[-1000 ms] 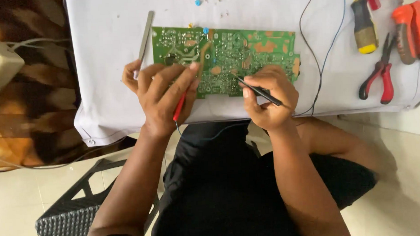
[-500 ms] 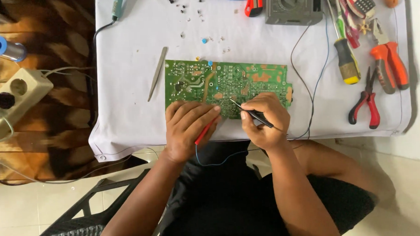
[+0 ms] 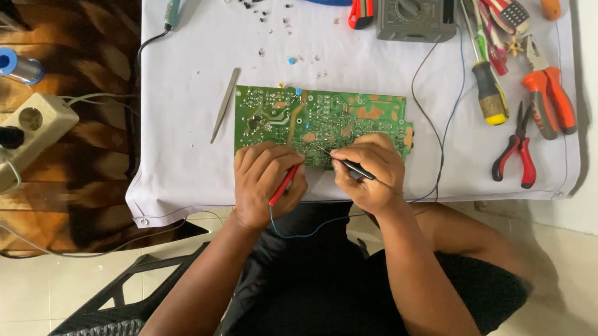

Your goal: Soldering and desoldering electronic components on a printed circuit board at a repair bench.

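Nearest the body, the left hand [image 3: 268,182] has its fingers curled shut around a red probe [image 3: 284,184]. The probe's long axis runs diagonally, its tip pointing up and to the right toward the board, its tail emerging below the palm into a thin blue wire [image 3: 294,233]. Just beside it, the right hand [image 3: 371,171] pinches a black probe [image 3: 349,165] between thumb and fingertips; this one slants up and to the left, and its fine tip seems to touch the board, though the contact is too small to be sure. Both tips meet the near edge of the green circuit board [image 3: 324,118], which lies flat, long axis left to right, on the white cloth [image 3: 180,172]. Farther off lie metal tweezers [image 3: 225,104], a grey multimeter [image 3: 414,11], and red pliers [image 3: 517,150].
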